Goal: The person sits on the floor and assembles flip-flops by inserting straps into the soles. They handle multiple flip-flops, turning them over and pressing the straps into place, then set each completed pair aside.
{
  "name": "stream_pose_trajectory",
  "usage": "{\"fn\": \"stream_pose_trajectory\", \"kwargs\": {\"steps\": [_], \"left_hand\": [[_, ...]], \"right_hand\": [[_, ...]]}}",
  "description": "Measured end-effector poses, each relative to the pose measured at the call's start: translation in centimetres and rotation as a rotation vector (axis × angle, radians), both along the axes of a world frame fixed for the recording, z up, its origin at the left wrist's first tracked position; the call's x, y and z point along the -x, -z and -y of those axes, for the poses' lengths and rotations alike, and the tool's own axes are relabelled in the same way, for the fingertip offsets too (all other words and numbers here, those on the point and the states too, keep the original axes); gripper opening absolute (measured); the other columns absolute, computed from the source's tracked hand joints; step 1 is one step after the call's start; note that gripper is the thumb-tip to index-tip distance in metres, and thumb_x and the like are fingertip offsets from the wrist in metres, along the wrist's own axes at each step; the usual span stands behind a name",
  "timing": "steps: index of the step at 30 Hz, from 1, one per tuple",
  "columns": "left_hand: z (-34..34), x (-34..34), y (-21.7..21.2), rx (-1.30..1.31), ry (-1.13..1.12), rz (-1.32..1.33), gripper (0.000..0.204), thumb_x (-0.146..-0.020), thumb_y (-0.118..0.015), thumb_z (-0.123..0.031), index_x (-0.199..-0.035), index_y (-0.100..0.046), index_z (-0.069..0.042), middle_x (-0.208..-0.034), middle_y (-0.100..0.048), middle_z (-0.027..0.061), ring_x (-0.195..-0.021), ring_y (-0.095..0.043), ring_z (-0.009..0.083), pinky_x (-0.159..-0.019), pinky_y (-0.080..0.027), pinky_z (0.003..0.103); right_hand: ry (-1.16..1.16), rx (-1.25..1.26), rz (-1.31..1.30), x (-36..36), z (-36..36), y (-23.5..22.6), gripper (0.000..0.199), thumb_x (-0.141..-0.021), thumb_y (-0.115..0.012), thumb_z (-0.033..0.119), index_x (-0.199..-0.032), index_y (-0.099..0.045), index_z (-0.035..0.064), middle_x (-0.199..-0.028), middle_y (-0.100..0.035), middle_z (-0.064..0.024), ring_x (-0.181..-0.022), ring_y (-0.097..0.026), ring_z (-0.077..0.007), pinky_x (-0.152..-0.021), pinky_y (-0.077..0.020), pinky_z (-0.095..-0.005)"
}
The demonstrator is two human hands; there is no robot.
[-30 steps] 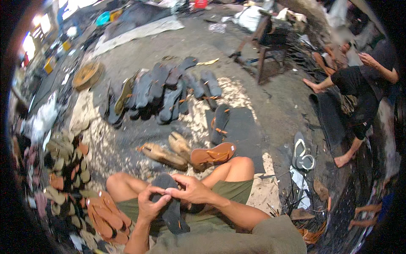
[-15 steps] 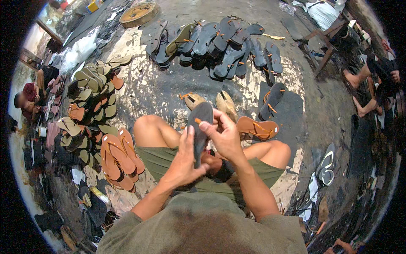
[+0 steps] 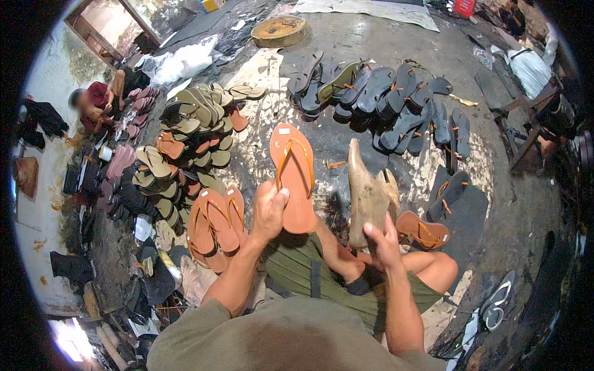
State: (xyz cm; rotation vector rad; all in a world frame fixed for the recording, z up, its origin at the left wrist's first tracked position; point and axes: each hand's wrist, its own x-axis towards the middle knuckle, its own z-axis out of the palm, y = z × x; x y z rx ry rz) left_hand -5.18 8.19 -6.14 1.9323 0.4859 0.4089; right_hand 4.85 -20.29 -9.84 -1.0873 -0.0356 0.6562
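Observation:
My left hand (image 3: 269,209) grips a tan flip-flop (image 3: 298,213) by its side edge, thumb on the insole. The flip-flop is raised, toe pointing away, its orange strap in place and a small white label at the toe end. My right hand (image 3: 386,246) is closed round the near end of a wooden shoe last (image 3: 365,204), which tilts upward with its narrow tip far. A second wooden last (image 3: 388,183) shows partly behind it. Beside my right hand, another tan flip-flop (image 3: 422,231) lies near my knee.
Finished tan flip-flops (image 3: 213,213) lie left of my left forearm. Beyond them sits a heap of olive flip-flops (image 3: 197,106). Dark soles with orange strap ends (image 3: 376,86) spread ahead, and a dark sandal (image 3: 450,190) rests on a black sheet. Another person (image 3: 99,102) sits far left.
Both hands held a flip-flop with its dark underside showing. Now my left hand alone holds a flip-flop, tan side up, while my right has taken hold of a last. The view has turned leftward.

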Motion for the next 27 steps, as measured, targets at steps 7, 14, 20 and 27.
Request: {"fn": "stream_pose_trajectory", "kwargs": {"steps": [7,14,20,27], "left_hand": [[1.7,-3.3,-1.5,-0.478,-0.036,-0.014,0.029,-0.100,-0.047,-0.018,-0.115,-0.063,0.002,-0.089,-0.064,0.0292,-0.084,-0.065,0.0494,-0.072,-0.049,0.056],[2.2,1.1,-1.6,-0.507,0.330,0.101,0.048,-0.097,-0.050,-0.023,-0.138,-0.052,0.002,-0.125,-0.062,0.0269,-0.106,-0.068,0.0403,-0.089,-0.054,0.044],[-1.7,-7.5,-8.1,0.814,0.149,0.548,0.073,-0.105,-0.039,-0.065,-0.155,-0.041,-0.012,-0.143,-0.057,0.0155,-0.134,-0.053,0.0376,-0.113,-0.044,0.055],[2.2,-8.4,-7.6,1.084,0.309,0.713,0.053,-0.111,-0.033,-0.050,-0.146,-0.045,-0.012,-0.146,-0.052,0.0178,-0.136,-0.051,0.0358,-0.109,-0.048,0.061]], "right_hand": [[-0.151,0.209,0.186,6.1,0.2,-9.5,0.063,-0.088,-0.077,0.016,-0.140,-0.052,-0.0072,-0.122,-0.068,-0.0133,-0.111,-0.066,-0.0195,-0.097,-0.0525,-0.0349],[0.026,0.307,0.562,7.0,-3.4,-7.8,0.069,-0.086,-0.079,0.017,-0.144,-0.050,-0.0068,-0.129,-0.065,-0.0251,-0.118,-0.066,-0.0346,-0.102,-0.0514,-0.0431],[0.113,0.285,0.781,7.5,-3.4,-8.4,0.067,-0.086,-0.080,0.014,-0.142,-0.050,-0.0076,-0.136,-0.060,-0.0272,-0.126,-0.059,-0.0358,-0.108,-0.0467,-0.0449],[0.261,0.184,0.939,9.0,-4.5,-6.6,0.063,-0.089,-0.078,0.016,-0.140,-0.047,-0.0062,-0.141,-0.051,-0.0277,-0.131,-0.051,-0.0389,-0.113,-0.0394,-0.0476]]}}
